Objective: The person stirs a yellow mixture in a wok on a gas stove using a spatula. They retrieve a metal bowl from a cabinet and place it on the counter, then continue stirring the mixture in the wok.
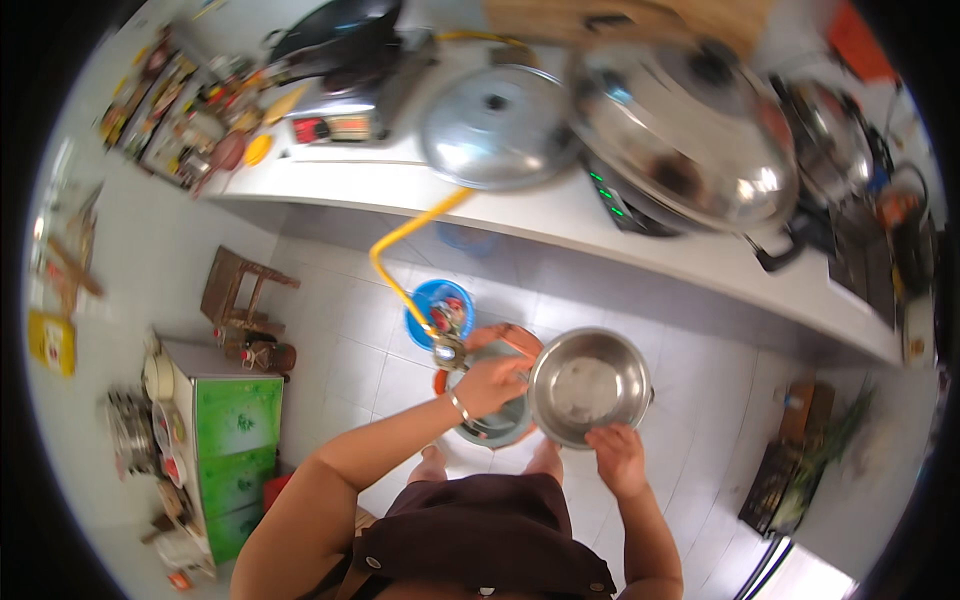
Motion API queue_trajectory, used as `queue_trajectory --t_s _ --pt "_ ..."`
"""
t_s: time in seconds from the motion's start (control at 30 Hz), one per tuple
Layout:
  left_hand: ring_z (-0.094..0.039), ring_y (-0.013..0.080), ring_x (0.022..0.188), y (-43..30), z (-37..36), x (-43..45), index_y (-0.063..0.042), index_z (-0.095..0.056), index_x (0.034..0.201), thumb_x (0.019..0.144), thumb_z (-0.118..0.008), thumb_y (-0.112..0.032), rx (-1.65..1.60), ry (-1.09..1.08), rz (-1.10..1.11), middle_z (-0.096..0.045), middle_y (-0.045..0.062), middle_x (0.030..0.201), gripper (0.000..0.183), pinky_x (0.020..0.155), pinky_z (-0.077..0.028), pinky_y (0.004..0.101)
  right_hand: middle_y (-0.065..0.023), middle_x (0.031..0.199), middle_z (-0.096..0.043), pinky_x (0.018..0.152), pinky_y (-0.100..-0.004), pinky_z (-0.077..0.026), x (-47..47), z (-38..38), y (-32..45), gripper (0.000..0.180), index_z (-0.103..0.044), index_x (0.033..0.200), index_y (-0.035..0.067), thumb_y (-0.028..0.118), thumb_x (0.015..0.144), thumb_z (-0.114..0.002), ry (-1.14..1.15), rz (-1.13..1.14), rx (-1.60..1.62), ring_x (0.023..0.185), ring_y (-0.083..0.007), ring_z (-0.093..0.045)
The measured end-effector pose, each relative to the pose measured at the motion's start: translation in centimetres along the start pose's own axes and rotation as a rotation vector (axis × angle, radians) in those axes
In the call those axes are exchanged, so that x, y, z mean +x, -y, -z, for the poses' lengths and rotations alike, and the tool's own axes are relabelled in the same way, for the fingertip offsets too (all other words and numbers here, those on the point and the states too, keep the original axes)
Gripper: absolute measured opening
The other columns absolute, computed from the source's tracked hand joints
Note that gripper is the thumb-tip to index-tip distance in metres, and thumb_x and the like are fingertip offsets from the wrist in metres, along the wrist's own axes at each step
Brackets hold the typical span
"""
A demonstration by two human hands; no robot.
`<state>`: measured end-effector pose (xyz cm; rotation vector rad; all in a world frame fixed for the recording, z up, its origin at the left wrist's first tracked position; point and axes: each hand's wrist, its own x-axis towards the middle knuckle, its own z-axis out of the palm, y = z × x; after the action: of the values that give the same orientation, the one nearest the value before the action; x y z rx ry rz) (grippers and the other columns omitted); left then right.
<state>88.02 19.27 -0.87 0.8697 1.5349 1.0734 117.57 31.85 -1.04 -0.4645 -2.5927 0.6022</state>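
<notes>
In front of my body I hold a round stainless steel pot, its open top facing up. A pale, shiny patch shows on its bottom. The fingers of my left hand are at the pot's left side; their exact grip is partly hidden. My right hand grips the near rim, toward the right. Below my left hand, on the floor, is a round grey-green object with orange parts around its edge, partly covered by my arm and the pot. A yellow gas hose runs down to a metal regulator beside it.
A blue basin with mixed scraps stands on the tiled floor. Along the white counter are a domed lid, a large lidded wok and a stove. A wooden stool and green cabinet stand left; a dark crate right.
</notes>
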Motion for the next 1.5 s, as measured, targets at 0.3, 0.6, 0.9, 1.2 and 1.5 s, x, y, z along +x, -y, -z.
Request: queue_trajectory --t_s 0.3,0.6,0.9,1.2,1.5 --pt "-0.075 0.0201 0.087 3.7 20.9 -27.1 -0.002 -0.065 0.111 0.099 -0.068 -0.018 -0.524 -0.253 0.335 -0.071 0.007 0.093 0.02 0.065 -0.059 0.0295 -0.002 0.1 -0.074 0.08 -0.0393 -0.054 12.9 -12.8 26.9 0.03 -0.076 0.097 0.012 -0.001 0.071 -0.071 0.206 0.253 0.249 0.094 -0.0252 -0.065" --pt "-0.07 0.0214 0.069 10.7 38.3 -41.7 -0.002 -0.063 0.094 0.094 -0.068 -0.005 -0.874 -0.81 0.199 -0.067 0.008 0.083 0.006 0.063 -0.059 0.0348 -0.0149 0.155 -0.045 0.109 -0.0469 -0.043 26.4 -18.1 41.2 0.065 -0.049 0.147 0.008 0.015 0.086 -0.073 0.412 0.331 0.11 0.133 -0.0374 -0.051" --pt "-0.072 0.0217 0.075 10.7 53.2 -35.6 -0.002 -0.061 0.098 0.096 -0.067 -0.006 -0.903 -0.909 0.162 -0.068 0.009 0.086 0.007 0.06 -0.057 0.0313 -0.0172 0.144 -0.056 0.1 -0.0459 -0.051 34.7 -23.6 36.3 0.058 -0.052 0.144 0.006 0.018 0.09 -0.067 0.395 0.074 0.142 0.122 -0.0378 -0.06" --pt "-0.071 0.0228 0.074 5.3 68.4 -22.7 0.001 -0.057 0.103 0.098 -0.062 -0.003 -0.886 -0.969 0.149 -0.067 0.011 0.088 0.008 0.059 -0.058 0.0296 -0.0143 0.128 -0.067 0.093 -0.0442 -0.054 51.0 -25.8 34.8 0.041 -0.065 0.13 0.007 0.014 0.09 -0.068 0.144 0.058 0.101 0.108 -0.0358 -0.066" --pt "-0.071 0.0227 0.075 6.7 81.7 -13.7 0.001 -0.056 0.105 0.1 -0.06 -0.005 -0.948 -0.996 0.15 -0.068 0.013 0.091 0.008 0.061 -0.06 0.0294 -0.0134 0.116 -0.072 0.09 -0.0411 -0.055 60.4 -22.6 38.2 0.026 -0.074 0.113 0.005 0.005 0.088 -0.067 -0.087 0.037 -0.098 0.102 -0.0329 -0.07"
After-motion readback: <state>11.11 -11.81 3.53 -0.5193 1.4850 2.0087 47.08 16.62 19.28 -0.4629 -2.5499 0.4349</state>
